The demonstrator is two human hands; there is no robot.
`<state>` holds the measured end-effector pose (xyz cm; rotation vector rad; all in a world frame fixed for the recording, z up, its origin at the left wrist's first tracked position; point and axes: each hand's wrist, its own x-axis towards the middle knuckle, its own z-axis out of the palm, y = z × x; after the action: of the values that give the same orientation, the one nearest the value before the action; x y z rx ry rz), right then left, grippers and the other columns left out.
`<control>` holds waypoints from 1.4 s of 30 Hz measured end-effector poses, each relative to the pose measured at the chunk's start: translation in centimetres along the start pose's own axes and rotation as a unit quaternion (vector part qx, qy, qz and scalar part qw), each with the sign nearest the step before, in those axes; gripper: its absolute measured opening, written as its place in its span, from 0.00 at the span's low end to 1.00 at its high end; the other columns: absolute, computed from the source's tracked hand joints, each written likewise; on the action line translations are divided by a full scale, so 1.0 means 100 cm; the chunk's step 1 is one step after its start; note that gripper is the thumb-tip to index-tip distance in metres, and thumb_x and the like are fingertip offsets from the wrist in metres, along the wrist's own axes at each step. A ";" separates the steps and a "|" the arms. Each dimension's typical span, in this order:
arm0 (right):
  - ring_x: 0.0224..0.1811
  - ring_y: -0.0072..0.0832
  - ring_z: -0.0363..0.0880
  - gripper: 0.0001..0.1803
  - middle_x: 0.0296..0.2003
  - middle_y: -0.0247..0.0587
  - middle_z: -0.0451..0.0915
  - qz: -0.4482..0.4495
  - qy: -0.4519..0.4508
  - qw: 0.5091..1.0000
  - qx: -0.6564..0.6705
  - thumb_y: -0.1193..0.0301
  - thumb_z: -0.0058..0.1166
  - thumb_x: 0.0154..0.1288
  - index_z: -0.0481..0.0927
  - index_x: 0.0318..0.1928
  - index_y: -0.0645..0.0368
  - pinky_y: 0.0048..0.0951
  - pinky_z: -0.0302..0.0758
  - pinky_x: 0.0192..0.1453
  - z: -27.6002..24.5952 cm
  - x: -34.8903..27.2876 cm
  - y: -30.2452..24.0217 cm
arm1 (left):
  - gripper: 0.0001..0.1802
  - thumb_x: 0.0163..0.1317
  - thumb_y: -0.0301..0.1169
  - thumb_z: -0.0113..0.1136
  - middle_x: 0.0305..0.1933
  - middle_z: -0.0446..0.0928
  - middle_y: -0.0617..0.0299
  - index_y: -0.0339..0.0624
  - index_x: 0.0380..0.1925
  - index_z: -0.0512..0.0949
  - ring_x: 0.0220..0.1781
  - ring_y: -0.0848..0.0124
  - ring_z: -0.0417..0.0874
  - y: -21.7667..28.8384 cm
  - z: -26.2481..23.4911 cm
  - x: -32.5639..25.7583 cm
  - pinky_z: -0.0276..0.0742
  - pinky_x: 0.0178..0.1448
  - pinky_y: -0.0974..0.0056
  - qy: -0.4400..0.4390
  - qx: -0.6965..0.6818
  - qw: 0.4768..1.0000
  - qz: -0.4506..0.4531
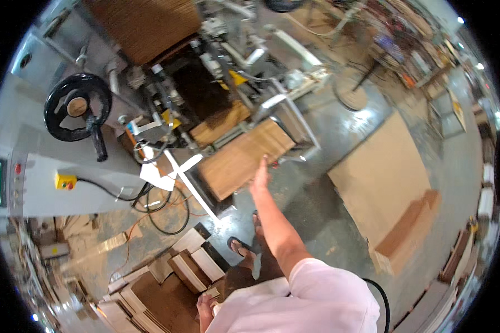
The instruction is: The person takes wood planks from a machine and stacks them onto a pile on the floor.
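I see brown rectangular wooden board [240,161] far-left of right hand [260,178], long axis near-left to far-right. Right hand at its near edge; left hand [206,308] well apart. Can't tell either grip.

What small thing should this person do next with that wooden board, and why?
Probably bring the left hand up to the wooden board to help steady it: only the right hand is at its edge, while the left is low beside the stacked boards.
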<state>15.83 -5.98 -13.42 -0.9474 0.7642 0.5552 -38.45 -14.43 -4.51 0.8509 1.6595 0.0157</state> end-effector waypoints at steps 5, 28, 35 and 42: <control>0.50 0.34 0.76 0.46 0.53 0.48 0.77 -0.040 -0.016 0.999 0.004 0.37 0.56 0.60 0.74 0.55 0.73 0.35 0.74 0.55 0.010 -0.090 -0.039 | 0.29 0.66 0.46 0.56 0.45 0.76 0.47 0.29 0.54 0.68 0.43 0.59 0.79 -0.021 -0.015 0.063 0.78 0.48 0.56 -0.058 -0.056 0.991 0.104; 0.39 0.38 0.83 0.45 0.33 0.53 0.84 -0.154 0.000 0.952 -0.264 0.32 0.53 0.55 0.84 0.38 0.72 0.37 0.77 0.44 -0.287 -0.257 -0.175 | 0.42 0.67 0.65 0.40 0.65 0.71 0.55 0.43 0.67 0.64 0.63 0.59 0.73 0.192 0.311 -0.134 0.70 0.65 0.56 -0.492 0.184 0.847 0.078; 0.42 0.51 0.84 0.45 0.32 0.62 0.83 -0.204 0.168 0.908 -0.324 0.30 0.52 0.54 0.84 0.33 0.70 0.46 0.77 0.45 -0.433 -0.231 -0.276 | 0.44 0.67 0.67 0.37 0.70 0.65 0.56 0.46 0.70 0.61 0.68 0.59 0.68 0.073 0.463 -0.192 0.66 0.69 0.54 -0.463 0.255 0.836 0.147; 0.41 0.60 0.80 0.32 0.33 0.65 0.80 -0.324 0.304 0.852 -0.279 0.44 0.56 0.61 0.72 0.41 0.66 0.52 0.75 0.46 -0.552 -0.232 -0.377 | 0.43 0.69 0.65 0.36 0.69 0.65 0.55 0.42 0.70 0.59 0.66 0.59 0.68 -0.016 0.598 -0.278 0.66 0.68 0.55 -0.567 0.279 0.766 0.118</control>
<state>10.26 -74.38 3.71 -1.8824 0.7809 -0.1665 12.52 -55.86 0.97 1.1654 0.3658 -0.7228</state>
